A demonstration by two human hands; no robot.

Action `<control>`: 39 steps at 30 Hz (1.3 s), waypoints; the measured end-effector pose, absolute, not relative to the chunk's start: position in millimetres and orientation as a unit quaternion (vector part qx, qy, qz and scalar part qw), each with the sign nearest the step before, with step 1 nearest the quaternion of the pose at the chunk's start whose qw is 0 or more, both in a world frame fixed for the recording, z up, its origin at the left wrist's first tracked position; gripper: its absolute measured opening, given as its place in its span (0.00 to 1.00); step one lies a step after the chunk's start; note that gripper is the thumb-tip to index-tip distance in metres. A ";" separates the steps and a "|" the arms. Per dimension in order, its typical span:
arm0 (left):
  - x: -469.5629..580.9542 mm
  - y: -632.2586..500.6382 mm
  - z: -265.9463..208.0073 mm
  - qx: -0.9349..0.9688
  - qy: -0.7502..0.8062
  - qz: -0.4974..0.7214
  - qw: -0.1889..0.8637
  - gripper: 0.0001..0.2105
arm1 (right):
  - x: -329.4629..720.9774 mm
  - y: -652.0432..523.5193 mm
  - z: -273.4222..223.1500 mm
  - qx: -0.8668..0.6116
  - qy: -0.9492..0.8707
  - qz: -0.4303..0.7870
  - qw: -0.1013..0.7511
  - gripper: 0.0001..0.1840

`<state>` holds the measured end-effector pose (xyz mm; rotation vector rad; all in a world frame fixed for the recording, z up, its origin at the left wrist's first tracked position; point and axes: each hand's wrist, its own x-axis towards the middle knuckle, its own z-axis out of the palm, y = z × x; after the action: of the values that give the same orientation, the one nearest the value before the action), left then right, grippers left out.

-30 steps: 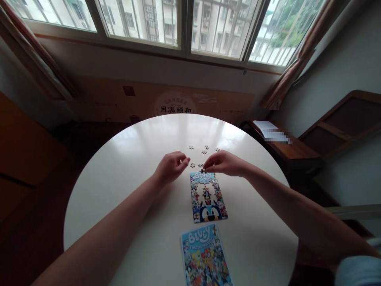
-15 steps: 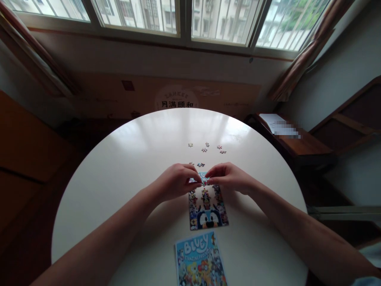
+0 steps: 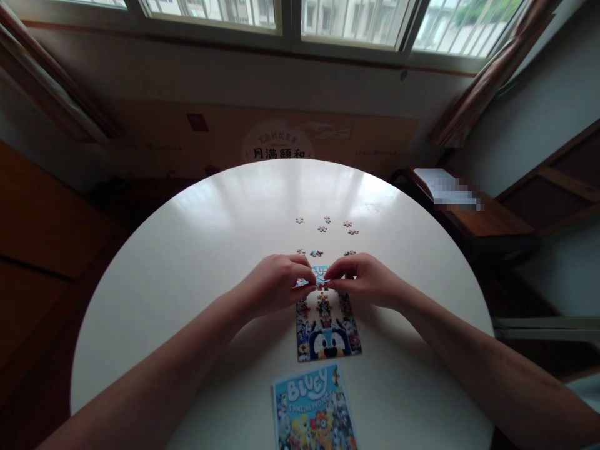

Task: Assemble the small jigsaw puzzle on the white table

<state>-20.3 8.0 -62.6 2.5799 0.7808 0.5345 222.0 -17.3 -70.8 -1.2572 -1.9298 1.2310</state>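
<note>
A partly assembled jigsaw puzzle (image 3: 330,342) lies on the table, with a blue cartoon dog's face at its near edge and gaps in its middle. Over its upper part, my left hand (image 3: 284,278) and my right hand (image 3: 368,279) face each other, thumbs and fingertips pinched. Between them they grip a small jigsaw piece (image 3: 321,286) with red and blue print, partly covered by my fingertips. Just beyond the hands lie loose jigsaw pieces (image 3: 317,254). Nearer to me rests a blue picture card (image 3: 313,406) lettered "Bluey".
Several more loose pieces (image 3: 322,229) are scattered farther back on the round white table (image 3: 154,300). To the right stands a wooden bench (image 3: 487,220) with a white paper (image 3: 440,184) on it. A window (image 3: 347,25) and curtains lie beyond.
The view has tilted down slightly. Both hands stay over the puzzle's upper part, fingertips shifted only a little. A loose piece beyond my right hand now shows.
</note>
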 end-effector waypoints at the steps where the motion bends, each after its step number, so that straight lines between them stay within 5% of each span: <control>1: -20.1 8.1 -63.0 0.921 0.284 0.187 0.192 0.08 | 222.3 -18.4 -69.4 -0.465 -0.732 0.426 0.257 0.07; 7: -17.4 9.1 -66.6 0.928 0.292 0.157 0.172 0.07 | 223.5 -20.5 -64.0 -0.437 -0.811 0.325 0.213 0.07; 29: -22.2 11.1 -62.6 0.948 0.256 0.145 0.122 0.05 | 224.8 -22.5 -61.0 -0.434 -0.845 0.274 0.151 0.08; 39: -19.3 12.6 -62.3 0.962 0.202 0.143 0.116 0.14 | 220.0 -26.0 -56.6 -0.459 -0.846 0.248 0.107 0.11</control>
<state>-19.3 12.6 -62.3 2.8177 0.5903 0.4201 220.0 -26.0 -56.6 -1.3506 -2.4916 0.7302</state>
